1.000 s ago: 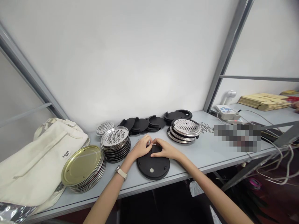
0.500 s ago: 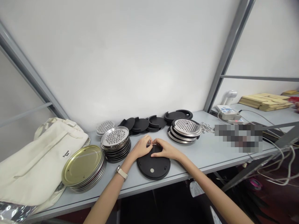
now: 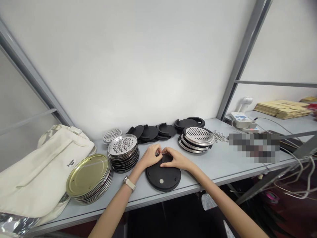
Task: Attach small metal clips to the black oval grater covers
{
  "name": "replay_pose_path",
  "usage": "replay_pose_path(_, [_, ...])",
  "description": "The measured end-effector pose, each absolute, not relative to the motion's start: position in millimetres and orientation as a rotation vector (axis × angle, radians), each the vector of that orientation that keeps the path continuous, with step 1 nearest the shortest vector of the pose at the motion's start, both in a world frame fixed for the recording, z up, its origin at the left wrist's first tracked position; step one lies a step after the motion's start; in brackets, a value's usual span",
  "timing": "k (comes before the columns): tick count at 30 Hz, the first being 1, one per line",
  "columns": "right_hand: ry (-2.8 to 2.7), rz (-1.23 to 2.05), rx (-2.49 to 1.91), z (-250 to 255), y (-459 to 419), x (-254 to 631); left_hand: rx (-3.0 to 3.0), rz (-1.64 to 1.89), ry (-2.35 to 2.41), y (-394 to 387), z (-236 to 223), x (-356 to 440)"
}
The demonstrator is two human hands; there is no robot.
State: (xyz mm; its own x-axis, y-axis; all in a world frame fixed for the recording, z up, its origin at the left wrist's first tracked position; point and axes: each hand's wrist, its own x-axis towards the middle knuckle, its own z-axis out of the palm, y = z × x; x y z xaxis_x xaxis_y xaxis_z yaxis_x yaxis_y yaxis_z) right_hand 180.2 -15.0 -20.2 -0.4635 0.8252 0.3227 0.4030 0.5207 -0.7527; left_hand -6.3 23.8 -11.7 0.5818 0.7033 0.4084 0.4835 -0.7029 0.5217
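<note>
A black round plastic disc (image 3: 160, 177) lies near the front edge of the table, a pale round dot on its surface. My left hand (image 3: 152, 156) is pinched closed at the disc's far edge; whatever is between its fingertips is too small to make out. From the right, my right hand (image 3: 176, 159) grips the same far edge, thumb on top of the disc and index finger meeting the left fingertips. To the left stands a stack of perforated metal grater plates (image 3: 123, 145). A stack of grater plates with black rims (image 3: 198, 135) sits to the right.
Gold metal lids (image 3: 88, 175) are stacked at left beside a cream cloth bag (image 3: 47, 165). Several black discs (image 3: 150, 132) lie along the wall. Small metal hooks (image 3: 219, 136) form a pile at right, near a white box (image 3: 240, 118) and cables.
Both hands stay at the disc's far edge with barely any shift of the fingers. A glint of metal at the fingertips shows less now. The view has moved slightly.
</note>
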Motion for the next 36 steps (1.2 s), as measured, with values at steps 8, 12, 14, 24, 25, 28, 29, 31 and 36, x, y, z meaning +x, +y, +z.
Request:
replay_pose_path(8, [-2.061, 0.803, -0.987, -20.7, -15.0, 180.6, 2.43, 0.895, 0.948, 23.3, -11.6, -5.5])
replay_pose_path(12, [-2.064, 0.797, -0.983, -20.8, -15.1, 180.8, 2.428, 0.922, 0.92, 23.4, -11.2, -5.3])
replay_pose_path(14, [-2.066, 0.791, -0.989, -21.0, -15.1, 180.6, 2.428, 0.934, 0.903, 23.0, -10.5, -5.1])
replay_pose_path(24, [-2.075, 0.743, -1.078, -19.9, -15.6, 180.7, 2.441, 0.941, 0.849, 20.8, -7.3, -4.1])
replay_pose_path(25, [-2.076, 0.74, -1.081, -19.8, -15.7, 180.7, 2.444, 0.942, 0.845, 20.7, -7.1, -4.3])
replay_pose_path(28, [-2.075, 0.724, -1.082, -19.9, -15.7, 180.5, 2.451, 0.939, 0.835, 20.5, -6.9, -5.0])
replay_pose_path(29, [-2.075, 0.723, -1.079, -20.2, -15.6, 180.5, 2.451, 0.937, 0.833, 20.5, -7.0, -5.2])
replay_pose_path(31, [-2.081, 0.732, -1.068, -20.8, -15.1, 180.6, 2.451, 0.934, 0.833, 20.8, -7.5, -5.5])
replay_pose_path(36, [-2.097, 0.745, -1.03, -22.7, -13.7, 181.0, 2.446, 0.928, 0.832, 21.1, -8.3, -5.8])
